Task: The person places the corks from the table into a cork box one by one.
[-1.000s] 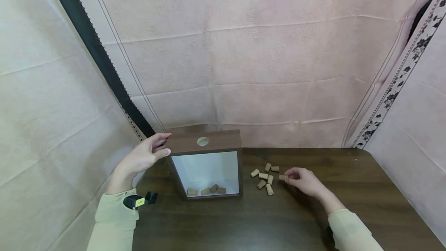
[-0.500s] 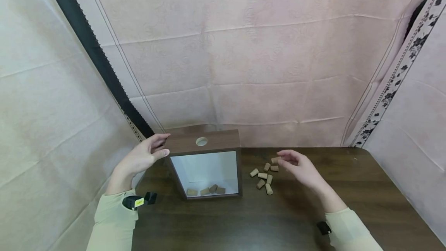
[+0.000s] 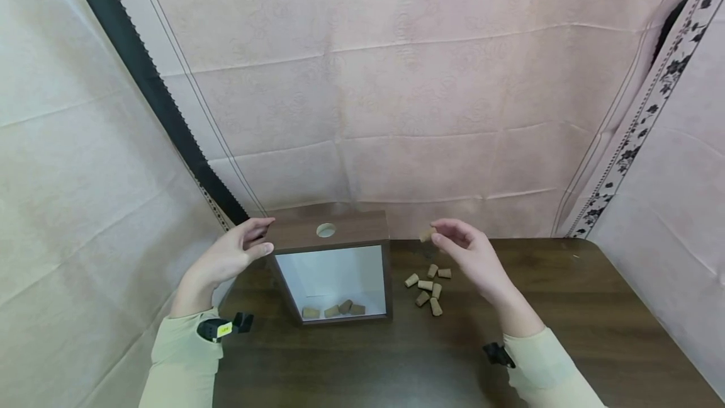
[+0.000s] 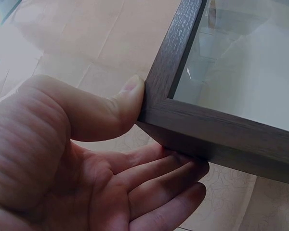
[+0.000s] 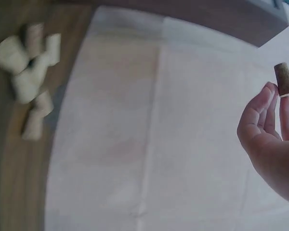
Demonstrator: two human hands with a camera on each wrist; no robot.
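right hand (image 3: 474, 258) pinches one cork (image 3: 426, 235) by its end, off to three o'clock of the box (image 3: 359, 226); left hand (image 3: 229, 252), loosely spread, touches the box's nine o'clock edge, probably steadying it.

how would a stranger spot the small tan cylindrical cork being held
On the dark brown wooden table stands a brown wooden box with a clear front. Right of it hovers a bare right hand. It pinches the small tan cork, the only one held midair.

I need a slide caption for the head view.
Left hand holds a box with corks inside; right hand pinches another cork raised, loose corks nearby.
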